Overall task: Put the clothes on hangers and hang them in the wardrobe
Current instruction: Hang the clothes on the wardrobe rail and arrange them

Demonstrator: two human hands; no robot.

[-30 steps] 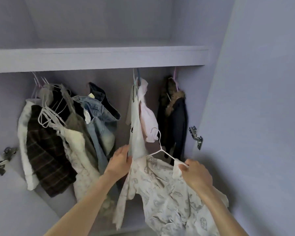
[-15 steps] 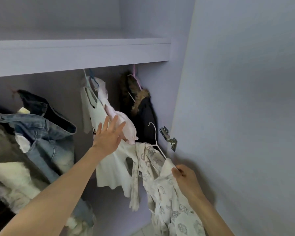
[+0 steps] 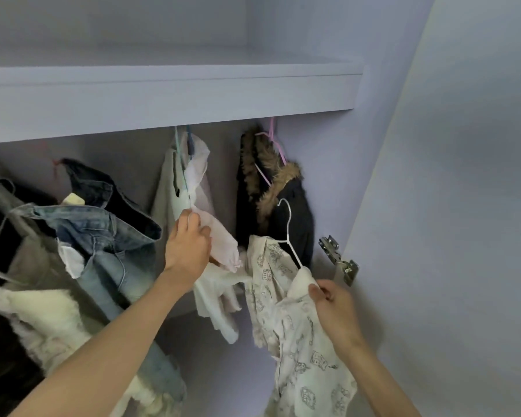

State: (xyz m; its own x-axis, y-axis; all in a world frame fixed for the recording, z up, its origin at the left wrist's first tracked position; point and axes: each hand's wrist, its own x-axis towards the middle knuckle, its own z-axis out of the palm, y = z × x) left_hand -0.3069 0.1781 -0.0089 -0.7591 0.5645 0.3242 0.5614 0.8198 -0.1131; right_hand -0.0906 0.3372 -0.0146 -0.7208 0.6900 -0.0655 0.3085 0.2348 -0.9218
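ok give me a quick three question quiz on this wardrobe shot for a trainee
1. True or false: the white hanger carrying the patterned shirt is already hooked up under the shelf.
2. Which hand grips the patterned shirt? A) left B) right
3. Fill in: the left hand is at the hanging ____ garment.

Key
1. False; its hook is free in front of the dark fur-trimmed coat.
2. B, the right hand.
3. Pink.

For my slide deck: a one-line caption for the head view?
Right hand holds a printed shirt on a white hanger; left hand grips hung pale garments.
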